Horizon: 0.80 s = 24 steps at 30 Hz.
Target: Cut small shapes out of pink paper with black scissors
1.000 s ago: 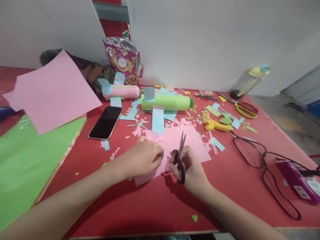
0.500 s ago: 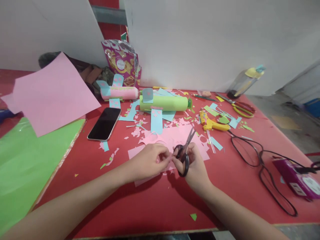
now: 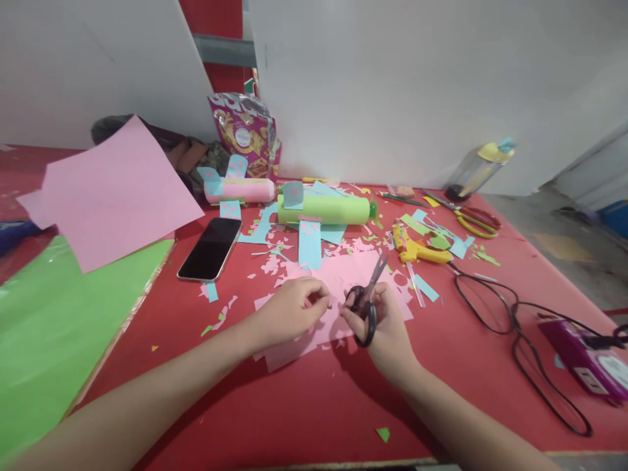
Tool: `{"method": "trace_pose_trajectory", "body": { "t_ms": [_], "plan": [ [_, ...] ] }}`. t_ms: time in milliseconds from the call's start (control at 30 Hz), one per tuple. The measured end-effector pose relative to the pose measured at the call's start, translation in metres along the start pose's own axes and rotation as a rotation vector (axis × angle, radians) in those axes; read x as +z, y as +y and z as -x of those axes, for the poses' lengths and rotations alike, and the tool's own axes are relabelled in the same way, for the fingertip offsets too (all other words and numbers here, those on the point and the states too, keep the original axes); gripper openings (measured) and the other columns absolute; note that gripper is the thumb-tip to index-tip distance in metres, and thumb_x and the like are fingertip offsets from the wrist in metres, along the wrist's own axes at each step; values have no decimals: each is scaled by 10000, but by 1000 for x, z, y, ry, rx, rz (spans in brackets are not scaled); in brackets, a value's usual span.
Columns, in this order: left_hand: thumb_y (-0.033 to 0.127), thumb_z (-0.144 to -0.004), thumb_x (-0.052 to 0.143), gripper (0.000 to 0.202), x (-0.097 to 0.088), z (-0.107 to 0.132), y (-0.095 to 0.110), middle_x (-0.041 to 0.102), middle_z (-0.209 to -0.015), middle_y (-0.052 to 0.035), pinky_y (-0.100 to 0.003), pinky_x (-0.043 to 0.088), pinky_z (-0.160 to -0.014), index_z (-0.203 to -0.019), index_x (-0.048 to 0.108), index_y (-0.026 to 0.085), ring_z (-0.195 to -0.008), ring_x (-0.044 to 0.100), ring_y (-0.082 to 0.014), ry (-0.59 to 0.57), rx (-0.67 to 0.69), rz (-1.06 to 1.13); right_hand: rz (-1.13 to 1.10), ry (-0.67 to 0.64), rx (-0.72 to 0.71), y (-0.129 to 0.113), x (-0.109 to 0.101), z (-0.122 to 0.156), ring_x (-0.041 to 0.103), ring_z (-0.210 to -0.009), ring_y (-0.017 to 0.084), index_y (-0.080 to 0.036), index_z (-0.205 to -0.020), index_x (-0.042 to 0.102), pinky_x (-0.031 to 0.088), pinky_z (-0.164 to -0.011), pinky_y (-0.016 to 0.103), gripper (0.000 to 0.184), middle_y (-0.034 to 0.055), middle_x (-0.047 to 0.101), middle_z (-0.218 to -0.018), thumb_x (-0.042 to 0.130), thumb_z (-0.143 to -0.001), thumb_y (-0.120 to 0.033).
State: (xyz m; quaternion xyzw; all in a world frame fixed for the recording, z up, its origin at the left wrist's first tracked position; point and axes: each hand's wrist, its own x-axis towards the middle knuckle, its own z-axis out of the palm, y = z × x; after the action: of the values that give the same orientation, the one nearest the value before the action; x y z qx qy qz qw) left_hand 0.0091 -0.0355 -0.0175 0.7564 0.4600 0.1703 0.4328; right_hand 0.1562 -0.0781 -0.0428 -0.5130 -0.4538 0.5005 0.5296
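Left fingers [image 3: 318, 311], narrowed, whether on a scrap unclear, now sit apart from the right hand [image 3: 386, 329] they met moments ago; it holds black-handled scissors [image 3: 369, 296] over pink paper [image 3: 339, 275] on the bench [image 3: 275, 418], cutting seemingly paused.

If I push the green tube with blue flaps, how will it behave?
The green tube is round-bodied, so it may tend to roll, though the blue flaps sticking out would probably check it. Those flaps look like thin paper, so they'd likely bend if pressed.
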Motion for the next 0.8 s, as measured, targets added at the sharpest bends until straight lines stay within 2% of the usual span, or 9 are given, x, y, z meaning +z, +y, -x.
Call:
{"method": "trace_pose_trajectory", "body": {
  "t_ms": [133,300,367,433,567,667,800],
  "plan": [
    [260,-797,375,238,-14,-5,-7,607,-782,-31,-246,431,-634,-687,559,156,-703,552,-140,9,12,-75,-6,-1,-2,0,-1,-1,464,-523,88,-236,-696,341,385,-424,208,284,-50,495,-679,610,-639,-166],
    [290,-792,360,279,-48,-14,-24,642,-881,-49,-254,407,-680,-786,613,172,-797,562,-167,71,-47,-326,-43,-26,19,3,-4,-3,466,-506,86,-241,-696,330,406,-416,221,299,-48,488,-701,618,-638,-183],
    [295,-774,368,278,-60,-14,-32,642,-826,-45,-265,382,-667,-733,619,182,-760,557,-175,52,-72,-478,-58,-46,18,5,-3,-3,464,-506,87,-243,-698,335,398,-414,220,291,-45,480,-704,615,-640,-188],
    [274,-756,375,289,-67,-12,-39,614,-650,-30,-284,348,-648,-590,594,185,-647,534,-171,18,-85,-536,-54,-65,14,5,-3,-2,465,-521,94,-244,-696,335,382,-416,216,289,-42,475,-699,612,-639,-186],
    [207,-676,438,254,-68,-9,-49,485,-420,-2,-320,299,-636,-433,501,167,-456,417,-123,-23,-153,-634,-15,-83,8,5,-2,0,462,-554,107,-244,-691,314,376,-441,221,304,-37,478,-686,604,-634,-169],
    [158,-633,458,228,-65,-10,-50,443,-382,2,-368,281,-649,-405,463,150,-397,339,-89,-11,-213,-701,1,-90,11,5,-2,-1,468,-571,114,-242,-692,313,385,-467,234,298,-29,482,-694,596,-632,-170],
    [157,-630,475,248,-65,-10,-49,411,-377,3,-401,277,-660,-389,418,143,-407,347,-96,17,-249,-767,7,-103,8,5,-2,-2,465,-569,117,-242,-693,321,385,-480,240,293,-33,481,-681,595,-626,-163]
  ]
}}
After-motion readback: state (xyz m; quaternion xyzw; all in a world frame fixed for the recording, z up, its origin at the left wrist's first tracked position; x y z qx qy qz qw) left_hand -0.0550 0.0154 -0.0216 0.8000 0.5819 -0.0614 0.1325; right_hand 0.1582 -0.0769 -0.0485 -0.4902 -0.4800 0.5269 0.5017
